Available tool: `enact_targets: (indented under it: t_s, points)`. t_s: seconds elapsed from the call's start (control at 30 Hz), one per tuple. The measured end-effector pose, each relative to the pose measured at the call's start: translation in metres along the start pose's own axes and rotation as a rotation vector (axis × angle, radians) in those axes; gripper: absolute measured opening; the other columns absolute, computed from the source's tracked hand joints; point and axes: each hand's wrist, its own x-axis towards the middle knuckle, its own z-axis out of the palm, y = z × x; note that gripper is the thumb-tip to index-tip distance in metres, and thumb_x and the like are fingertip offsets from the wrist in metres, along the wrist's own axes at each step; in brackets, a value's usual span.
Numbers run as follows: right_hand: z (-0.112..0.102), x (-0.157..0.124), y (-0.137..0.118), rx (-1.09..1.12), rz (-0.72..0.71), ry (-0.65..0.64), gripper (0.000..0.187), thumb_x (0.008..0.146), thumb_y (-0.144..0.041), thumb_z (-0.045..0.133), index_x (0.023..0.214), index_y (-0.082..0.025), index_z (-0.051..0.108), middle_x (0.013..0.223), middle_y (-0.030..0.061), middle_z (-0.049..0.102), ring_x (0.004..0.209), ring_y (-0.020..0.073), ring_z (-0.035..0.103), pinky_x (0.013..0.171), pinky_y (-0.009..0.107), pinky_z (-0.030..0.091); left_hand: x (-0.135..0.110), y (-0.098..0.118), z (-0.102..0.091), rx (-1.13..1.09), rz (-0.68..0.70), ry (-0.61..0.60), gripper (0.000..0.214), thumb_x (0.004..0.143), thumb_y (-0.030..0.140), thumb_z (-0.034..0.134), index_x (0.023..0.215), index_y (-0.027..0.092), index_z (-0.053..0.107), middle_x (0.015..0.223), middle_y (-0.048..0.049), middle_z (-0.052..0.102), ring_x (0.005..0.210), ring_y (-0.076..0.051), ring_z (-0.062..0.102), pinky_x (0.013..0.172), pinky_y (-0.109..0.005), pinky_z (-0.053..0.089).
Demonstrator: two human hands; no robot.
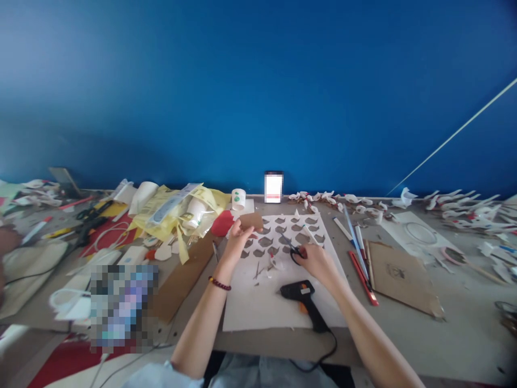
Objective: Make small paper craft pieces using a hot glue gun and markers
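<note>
Head view: a plain blue wall (258, 97) is met by a grey tabletop (464, 345), crowded along its far edge. The black glue gun (298, 291) is taken as landmark; it is laid on its side on a white sheet (258, 315), nozzle pointed left, handle slanted toward the near right.

Beyond the glue gun and to its left, a small brown cardboard piece (251, 220) is held up, pinched between thumb and fingers of the left grip (241, 230). Straight beyond the glue gun, scissors (297, 253) are held by the handles, the right grip (314, 260) being closed around them. Whether the blades are parted cannot be told.

Key relation: the cardboard piece is seen to the left of and slightly beyond the scissor tips, a gap being left between. Its long axis is set roughly crosswise; that of the scissors is angled away and leftward, toward the piece. Relative height cannot be judged. The glue gun is lain nearer to the right grip.

Also noted: dark printed-looking shapes (270, 242) beyond the glue gun; an upright phone (273, 188) farther off; yellow packaging (161, 210) far left; a brown card sheet (398, 280) right.
</note>
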Motion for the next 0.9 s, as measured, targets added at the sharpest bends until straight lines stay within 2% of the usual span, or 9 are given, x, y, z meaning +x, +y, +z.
enact_targets:
  t_s: [0.07,0.17,0.33,0.47,0.6,0.73,0.9]
  points:
    - [0.003,0.005,0.003,0.148,-0.035,0.06,0.013,0.075,-0.031,0.058,0.071,-0.018,0.057,0.069,0.0046,0.063,0.062,0.0166,0.057,0.055,0.026,0.036,-0.002,-0.003,0.003,-0.002,0.041,-0.036,0.04,0.069,0.033,0.068,0.103,0.019,0.053,0.099,-0.0087,0.067,0.087,-0.023,0.067,0.069,-0.032,0.054]
    - [0.014,0.013,0.005,0.462,-0.065,0.096,0.017,0.073,-0.035,0.058,0.077,-0.019,0.054,0.069,0.0026,0.063,0.057,0.0148,0.057,0.051,0.025,0.04,-0.001,-0.008,0.004,-0.018,0.04,-0.006,0.042,0.068,0.034,0.069,0.104,0.019,0.054,0.104,-0.0102,0.067,0.091,-0.024,0.066,0.076,-0.035,0.054]
    - [0.029,0.018,0.001,0.877,-0.018,-0.007,0.03,0.07,-0.043,0.062,0.083,-0.018,0.052,0.066,0.0001,0.06,0.045,0.0101,0.049,0.042,0.023,0.039,0.0,-0.016,0.005,-0.097,-0.041,0.14,0.035,0.065,0.039,0.072,0.083,0.017,0.051,0.085,-0.0055,0.069,0.075,-0.022,0.069,0.073,-0.035,0.054]
    - [0.029,0.015,-0.008,1.053,-0.039,-0.106,0.034,0.069,-0.044,0.064,0.084,-0.015,0.054,0.068,0.0008,0.059,0.045,0.0071,0.044,0.043,0.023,0.037,-0.004,-0.015,0.007,-0.164,-0.081,0.12,0.036,0.066,0.04,0.072,0.084,0.018,0.05,0.083,-0.0032,0.069,0.074,-0.022,0.069,0.075,-0.036,0.054]
    - [0.027,0.011,-0.015,1.057,-0.144,-0.149,0.033,0.072,-0.047,0.062,0.082,-0.017,0.052,0.067,-0.0013,0.054,0.049,0.0067,0.04,0.045,0.021,0.034,-0.01,-0.011,0.015,-0.205,-0.084,0.038,0.04,0.068,0.041,0.07,0.096,0.017,0.054,0.088,-0.0057,0.069,0.077,-0.023,0.069,0.076,-0.037,0.054]
    - [0.023,0.005,-0.02,0.877,-0.248,-0.135,0.03,0.073,-0.045,0.061,0.078,-0.018,0.049,0.069,-0.0015,0.051,0.06,0.0102,0.043,0.055,0.024,0.038,-0.014,-0.009,0.021,-0.124,-0.068,0.088,0.044,0.066,0.04,0.071,0.1,0.016,0.058,0.089,-0.0067,0.07,0.072,-0.022,0.068,0.065,-0.032,0.055]
    - [0.016,-0.002,-0.025,0.724,-0.269,-0.163,0.028,0.075,-0.044,0.06,0.076,-0.019,0.048,0.065,-0.003,0.045,0.06,0.0111,0.039,0.054,0.025,0.035,-0.017,-0.008,0.024,-0.069,-0.019,0.105,0.038,0.066,0.038,0.072,0.095,0.016,0.06,0.084,-0.0056,0.07,0.068,-0.019,0.067,0.054,-0.025,0.05]
